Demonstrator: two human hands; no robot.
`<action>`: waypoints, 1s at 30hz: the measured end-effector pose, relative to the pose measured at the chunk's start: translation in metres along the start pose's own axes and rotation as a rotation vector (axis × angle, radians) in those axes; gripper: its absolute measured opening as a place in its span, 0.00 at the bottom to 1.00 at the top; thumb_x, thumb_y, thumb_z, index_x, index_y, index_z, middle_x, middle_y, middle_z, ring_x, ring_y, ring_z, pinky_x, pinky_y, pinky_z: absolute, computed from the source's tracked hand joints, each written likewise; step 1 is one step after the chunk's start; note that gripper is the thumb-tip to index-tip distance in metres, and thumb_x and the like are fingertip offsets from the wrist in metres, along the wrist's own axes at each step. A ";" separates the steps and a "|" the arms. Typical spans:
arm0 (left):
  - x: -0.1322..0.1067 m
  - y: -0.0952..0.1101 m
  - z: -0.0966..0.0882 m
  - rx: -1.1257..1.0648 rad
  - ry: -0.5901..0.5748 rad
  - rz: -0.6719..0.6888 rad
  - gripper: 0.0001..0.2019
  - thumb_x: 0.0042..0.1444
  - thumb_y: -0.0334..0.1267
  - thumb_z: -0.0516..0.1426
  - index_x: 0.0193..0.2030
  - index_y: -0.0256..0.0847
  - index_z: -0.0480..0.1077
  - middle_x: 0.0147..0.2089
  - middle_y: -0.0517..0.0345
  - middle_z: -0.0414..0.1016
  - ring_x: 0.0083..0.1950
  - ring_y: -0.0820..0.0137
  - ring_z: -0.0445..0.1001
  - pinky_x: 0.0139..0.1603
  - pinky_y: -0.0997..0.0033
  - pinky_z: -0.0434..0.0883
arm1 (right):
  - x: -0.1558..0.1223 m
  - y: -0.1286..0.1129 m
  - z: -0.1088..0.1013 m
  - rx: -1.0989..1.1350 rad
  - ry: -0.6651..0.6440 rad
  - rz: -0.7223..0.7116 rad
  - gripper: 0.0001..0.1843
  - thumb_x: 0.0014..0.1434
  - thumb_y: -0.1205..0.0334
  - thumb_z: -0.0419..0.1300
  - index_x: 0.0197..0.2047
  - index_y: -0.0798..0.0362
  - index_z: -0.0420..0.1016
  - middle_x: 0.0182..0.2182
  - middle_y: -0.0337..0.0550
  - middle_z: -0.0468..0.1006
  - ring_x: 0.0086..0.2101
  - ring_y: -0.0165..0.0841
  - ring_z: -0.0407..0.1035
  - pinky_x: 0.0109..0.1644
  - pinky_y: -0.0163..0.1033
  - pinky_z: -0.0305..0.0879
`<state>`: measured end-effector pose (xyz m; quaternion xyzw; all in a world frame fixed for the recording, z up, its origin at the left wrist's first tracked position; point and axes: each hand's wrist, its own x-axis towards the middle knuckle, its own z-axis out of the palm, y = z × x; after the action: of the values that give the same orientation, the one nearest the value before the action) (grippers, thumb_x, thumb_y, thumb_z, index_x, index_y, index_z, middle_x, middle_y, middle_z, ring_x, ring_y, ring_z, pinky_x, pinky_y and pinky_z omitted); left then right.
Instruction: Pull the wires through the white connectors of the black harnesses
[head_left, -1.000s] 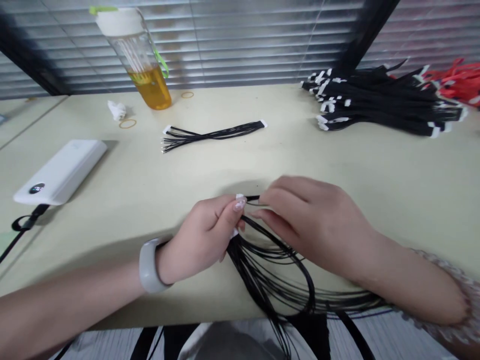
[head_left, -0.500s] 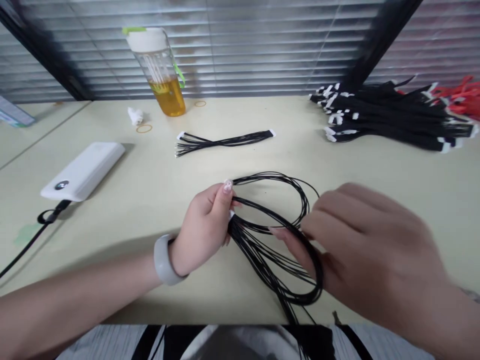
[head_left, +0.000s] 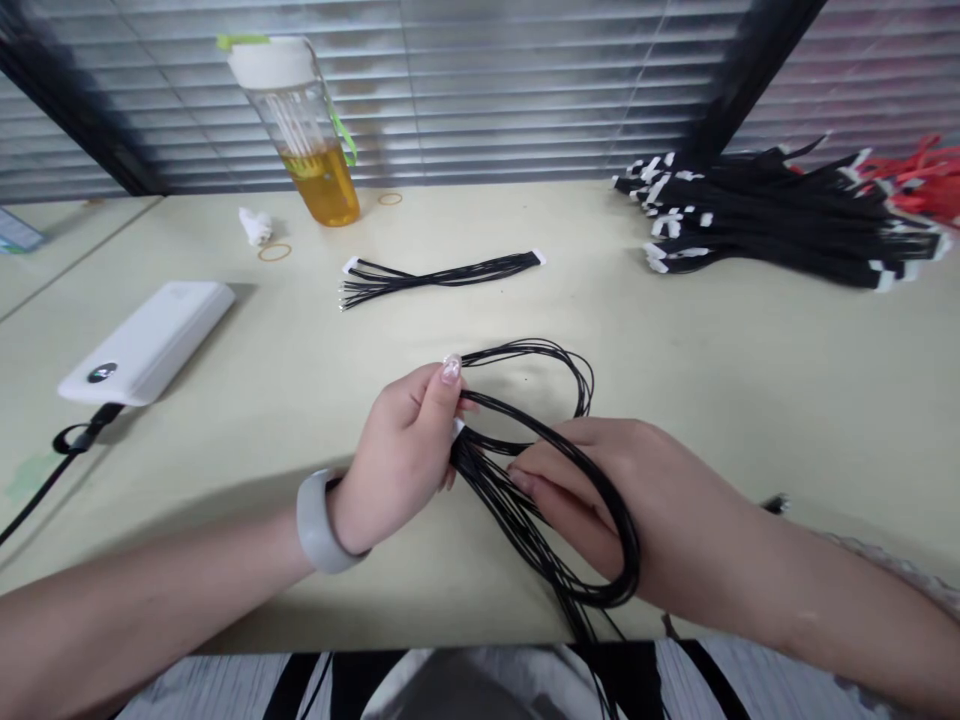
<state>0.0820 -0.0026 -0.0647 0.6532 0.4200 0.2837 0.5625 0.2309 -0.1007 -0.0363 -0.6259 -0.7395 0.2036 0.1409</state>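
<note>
My left hand (head_left: 401,455), with a grey band on the wrist, pinches a bundle of thin black wires (head_left: 555,470) near its white connector end. The wires loop out over the table and back, and the loop passes around my right hand (head_left: 637,510). My right hand's fingers are curled against the strands just right of my left hand. More strands hang over the table's front edge. A finished black wire harness (head_left: 442,273) with white connectors lies flat farther back.
A stack of black harnesses (head_left: 772,220) lies at the back right, with red ones (head_left: 919,175) behind. A bottle of yellow liquid (head_left: 311,130), rubber bands (head_left: 274,252) and a white power bank (head_left: 150,340) with a cable sit at the left.
The wires have been drawn into a wide loop on the table. My right hand swung out to the right, then came back in with the loop around it. My left hand kept its pinch.
</note>
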 end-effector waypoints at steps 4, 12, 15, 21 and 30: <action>-0.001 0.001 0.000 0.006 -0.007 0.003 0.24 0.57 0.59 0.48 0.26 0.39 0.60 0.15 0.67 0.55 0.10 0.80 0.58 0.08 0.82 0.55 | 0.000 0.000 0.000 0.005 0.007 -0.028 0.14 0.63 0.62 0.46 0.27 0.52 0.64 0.25 0.37 0.70 0.24 0.27 0.61 0.29 0.36 0.52; -0.001 0.001 0.000 0.012 -0.019 0.027 0.23 0.58 0.59 0.48 0.26 0.39 0.59 0.16 0.67 0.54 0.10 0.80 0.57 0.08 0.83 0.55 | 0.002 0.001 0.002 0.033 -0.013 -0.043 0.13 0.63 0.63 0.46 0.28 0.52 0.64 0.26 0.36 0.70 0.26 0.26 0.61 0.30 0.35 0.53; -0.001 0.000 -0.001 0.005 -0.030 0.041 0.23 0.58 0.57 0.48 0.26 0.39 0.60 0.15 0.67 0.54 0.10 0.80 0.58 0.08 0.83 0.56 | 0.002 0.002 0.003 0.001 -0.020 -0.050 0.13 0.63 0.63 0.45 0.28 0.53 0.63 0.27 0.37 0.70 0.26 0.27 0.62 0.30 0.36 0.53; -0.002 0.000 -0.001 -0.004 -0.034 0.034 0.20 0.59 0.54 0.50 0.26 0.39 0.60 0.15 0.67 0.55 0.10 0.80 0.58 0.08 0.83 0.56 | 0.002 0.002 0.001 0.011 0.002 -0.076 0.11 0.63 0.65 0.46 0.29 0.52 0.63 0.26 0.35 0.69 0.25 0.26 0.61 0.29 0.35 0.52; -0.003 0.001 -0.001 0.000 -0.044 0.012 0.22 0.58 0.57 0.49 0.27 0.39 0.61 0.16 0.67 0.56 0.10 0.80 0.58 0.08 0.83 0.55 | 0.001 0.003 0.009 -0.088 0.054 -0.111 0.11 0.63 0.66 0.47 0.29 0.53 0.66 0.26 0.37 0.70 0.25 0.27 0.62 0.29 0.36 0.52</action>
<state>0.0799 -0.0043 -0.0636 0.6618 0.4036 0.2727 0.5700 0.2293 -0.0999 -0.0452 -0.5948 -0.7772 0.1459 0.1444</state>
